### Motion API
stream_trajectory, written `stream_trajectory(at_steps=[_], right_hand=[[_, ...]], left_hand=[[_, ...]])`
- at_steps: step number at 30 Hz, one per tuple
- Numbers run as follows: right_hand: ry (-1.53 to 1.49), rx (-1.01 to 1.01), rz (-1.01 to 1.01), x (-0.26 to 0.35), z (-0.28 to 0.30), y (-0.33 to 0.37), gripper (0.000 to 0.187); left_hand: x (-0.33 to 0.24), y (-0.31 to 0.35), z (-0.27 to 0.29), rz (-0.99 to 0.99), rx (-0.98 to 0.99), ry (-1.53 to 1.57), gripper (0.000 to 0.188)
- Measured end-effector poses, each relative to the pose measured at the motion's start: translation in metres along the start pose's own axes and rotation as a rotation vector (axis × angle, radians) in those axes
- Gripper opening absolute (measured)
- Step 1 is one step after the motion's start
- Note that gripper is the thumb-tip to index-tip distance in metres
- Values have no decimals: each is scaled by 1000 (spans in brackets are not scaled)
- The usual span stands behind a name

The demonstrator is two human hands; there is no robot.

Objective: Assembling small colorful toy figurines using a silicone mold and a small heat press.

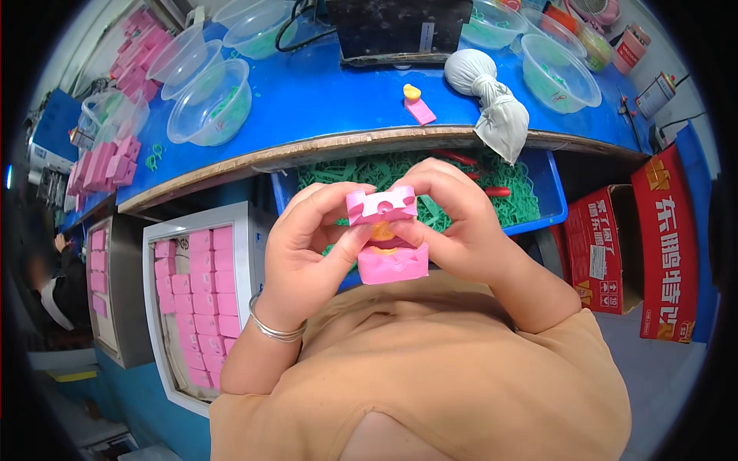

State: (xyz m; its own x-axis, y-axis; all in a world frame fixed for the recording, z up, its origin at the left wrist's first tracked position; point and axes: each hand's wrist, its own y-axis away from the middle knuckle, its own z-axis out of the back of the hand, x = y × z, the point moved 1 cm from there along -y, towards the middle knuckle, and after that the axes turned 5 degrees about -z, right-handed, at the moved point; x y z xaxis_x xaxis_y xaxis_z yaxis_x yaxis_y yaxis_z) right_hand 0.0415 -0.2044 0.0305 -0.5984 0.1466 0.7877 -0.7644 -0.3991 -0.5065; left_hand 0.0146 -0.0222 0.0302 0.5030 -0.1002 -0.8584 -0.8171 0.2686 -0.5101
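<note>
Close to my body, my left hand (307,250) and my right hand (455,219) are closed on a pink mold in two parts. The notched upper half (382,206) sits between the fingers of both hands. Below it the lower half (393,266) hangs tilted, parted from the upper one, with a yellow lining at its edge. My thumbs press into the gap, by a small yellow piece (381,231). Behind my hands lies a blue tray (555,201) of green plastic scraps (523,200), with red-handled tools (496,191) among them.
On the blue bench stand clear bowls (211,107), a tied grey cloth bag (492,92), a pink block with a yellow top (419,110) and a dark machine (400,31). A white-framed tray (244,265) of pink blocks is at left, a red carton (596,253) at right.
</note>
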Motion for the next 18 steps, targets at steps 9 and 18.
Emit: stream_trajectory(at_steps=[9, 18], right_hand=[[127, 19, 140, 2, 1, 2, 22], [999, -372, 78, -30, 20, -40, 22]], left_hand=[[6, 12, -9, 551, 106, 211, 41], [17, 21, 1, 27, -79, -518, 35]])
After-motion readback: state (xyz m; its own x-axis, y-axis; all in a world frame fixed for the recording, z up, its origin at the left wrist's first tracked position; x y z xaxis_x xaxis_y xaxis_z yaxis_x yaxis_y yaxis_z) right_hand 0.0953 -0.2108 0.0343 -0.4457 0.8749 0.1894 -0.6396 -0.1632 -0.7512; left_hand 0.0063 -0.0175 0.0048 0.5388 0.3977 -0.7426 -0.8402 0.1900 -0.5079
